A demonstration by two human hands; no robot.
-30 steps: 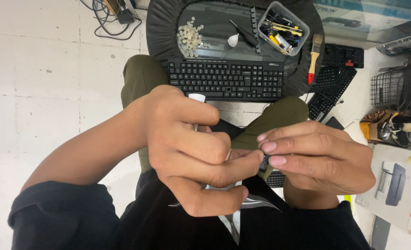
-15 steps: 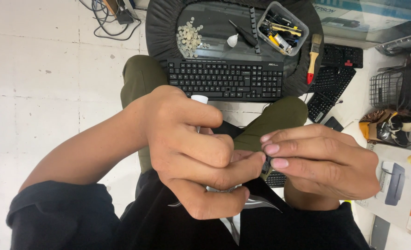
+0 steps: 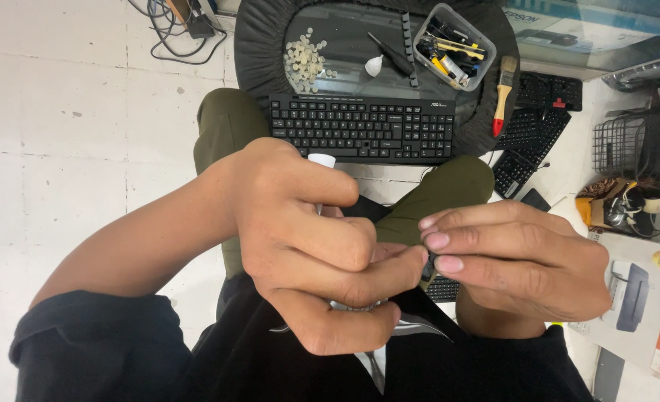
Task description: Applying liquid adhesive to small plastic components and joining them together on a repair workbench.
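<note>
Two bare hands meet close under the camera, above the person's lap. The left hand point(image 3: 308, 246) is curled into a loose fist around a slim white tube point(image 3: 321, 161), whose rounded end sticks out just above the knuckles; its thumb and forefinger reach toward the other hand. The right hand point(image 3: 523, 257) has its fingers pressed together, pinching a small dark part point(image 3: 428, 266) between thumb and fingertips. The part is mostly hidden by the fingers, so its shape cannot be told. The fingertips of both hands touch at this part.

Below the hands are the person's knees in olive green trousers point(image 3: 449, 186) and a black top with long sleeves. A black keyboard point(image 3: 361, 128) lies across the knees, just beyond the hands. Beyond it is a round tabletop point(image 3: 263, 37) under a black cloth. On it lie a heap of small pale caps point(image 3: 305, 59), a small white dropper-shaped piece point(image 3: 374, 66), and a clear plastic tub point(image 3: 453, 46) of mixed tools. A paintbrush with a wooden and red handle point(image 3: 502, 94) rests at the right edge of the tabletop.

To the right, on the white tiled floor, lie further black keyboards point(image 3: 538, 123), a wire basket point(image 3: 619, 145) and a cardboard box point(image 3: 635, 298) with a printer pictured on it. Cables point(image 3: 174, 26) are bundled at the top left.
</note>
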